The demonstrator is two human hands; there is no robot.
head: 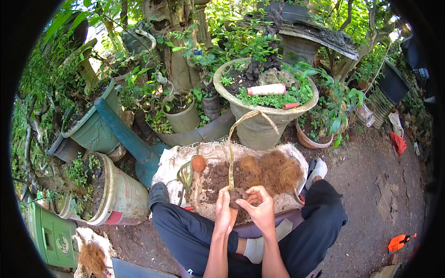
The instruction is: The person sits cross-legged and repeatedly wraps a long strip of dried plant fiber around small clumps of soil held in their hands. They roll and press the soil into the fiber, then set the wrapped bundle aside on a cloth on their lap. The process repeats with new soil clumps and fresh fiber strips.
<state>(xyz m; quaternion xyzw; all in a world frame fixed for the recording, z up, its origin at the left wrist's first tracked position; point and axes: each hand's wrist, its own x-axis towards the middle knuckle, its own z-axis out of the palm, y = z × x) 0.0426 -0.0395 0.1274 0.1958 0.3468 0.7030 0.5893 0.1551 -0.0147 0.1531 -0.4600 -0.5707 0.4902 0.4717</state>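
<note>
Between both hands is a lumpy ball of dark soil (237, 198), held just above a white woven sack (212, 153). My left hand (225, 208) cups its left side, and the fingers of my right hand (258, 205) press against its right side. A long, yellowish plant stem or leaf strip (231, 156) rises from the ball and bends over to the right at its top. Loose soil (215, 180) is scattered on the sack beyond my hands. A heap of brown coconut fibre (274, 170) lies at the right. To the left rests an orange-brown ball (198, 163) beside green leaf strips (185, 177).
A large round planter (257, 121) with a bonsai-like tree stands behind the sack. White buckets (125, 194) with soil and a green pot (94, 118) crowd the left. An orange object (398, 242) lies on the ground at the right. More fibre (91, 259) sits at lower left.
</note>
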